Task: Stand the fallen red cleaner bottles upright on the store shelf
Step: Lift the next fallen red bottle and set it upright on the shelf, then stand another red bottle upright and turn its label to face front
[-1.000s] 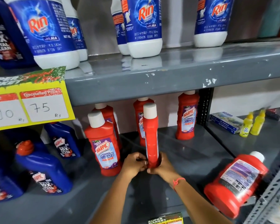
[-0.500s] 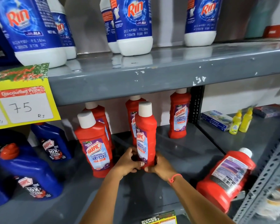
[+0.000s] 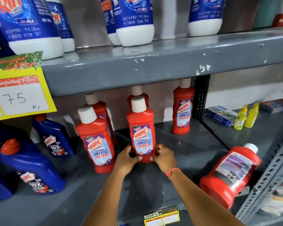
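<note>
Red bottle (image 3: 141,131) gripped upright at its base by left hand (image 3: 127,158) and right hand (image 3: 164,158), mid-shelf (image 3: 183,150). Another bottle (image 3: 230,175) left lying near the shelf's right front corner.

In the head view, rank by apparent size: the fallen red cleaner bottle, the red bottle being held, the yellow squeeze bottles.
1. Fallen red plastic cleaner bottle, lying near the front edge; nearness to the camera may inflate it.
2. Upright red plastic cleaner bottle held at its base by both hands; probably the same product.
3. Two small yellow squeeze bottles, alike, unranked.
</note>
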Demonstrator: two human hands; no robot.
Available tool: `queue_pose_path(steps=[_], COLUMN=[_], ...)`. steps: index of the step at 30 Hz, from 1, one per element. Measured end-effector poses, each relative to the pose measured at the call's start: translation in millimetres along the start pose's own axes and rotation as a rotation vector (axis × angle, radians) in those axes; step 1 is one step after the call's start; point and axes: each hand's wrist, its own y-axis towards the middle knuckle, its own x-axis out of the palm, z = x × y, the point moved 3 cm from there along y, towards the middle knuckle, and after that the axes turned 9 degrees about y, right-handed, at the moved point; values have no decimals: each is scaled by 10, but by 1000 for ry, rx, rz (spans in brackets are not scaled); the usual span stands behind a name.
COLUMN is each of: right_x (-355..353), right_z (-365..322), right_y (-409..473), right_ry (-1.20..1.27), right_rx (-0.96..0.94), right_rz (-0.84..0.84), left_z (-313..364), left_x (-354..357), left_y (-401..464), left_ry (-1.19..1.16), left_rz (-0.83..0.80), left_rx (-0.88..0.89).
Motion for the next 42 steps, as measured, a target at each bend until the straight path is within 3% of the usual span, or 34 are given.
queue_pose_path(steps=[4,7,10,13,18,23,26,28,30,37,42], right_x=[-35,-201,-518,-806,-1156,-1435,-1506,-1502,-1498,-1509,-1505], right_z=[-74,-145,-126,-58,47,353,527,597,609,619,504], right_y=[-50,-162,-451,-770,-1112,-1372,-1431,-1450,-1469,-1372,-1137], right_ry=[-111,-118,-95,-129,-311,26,390,669,776,690,444], right_rx=[-25,-31,-72,-142,-105,244,342,407,471,430,266], right_rz=[-2,13,177,326,510,737,702,586,451,356,377], left_z=[28,18,117,353,1035,1430,1431,1418,1414,1291,1248], left_x=[18,90,167,257,804,1299,1391,1386,1370,1332,1229], left_y=[-79,-227,-359,-408,-582,-744,-751,-736,-729,-698,-565], left_ry=[0,-157,-329,-340,-178,-19,12,13,14,-105,-241], left_rz=[54,80,73,65,-356,-682,-790,-847,-880,-834,-646], left_rx=[-62,-194,-239,-214,-37,86,43,-21,-40,31,121])
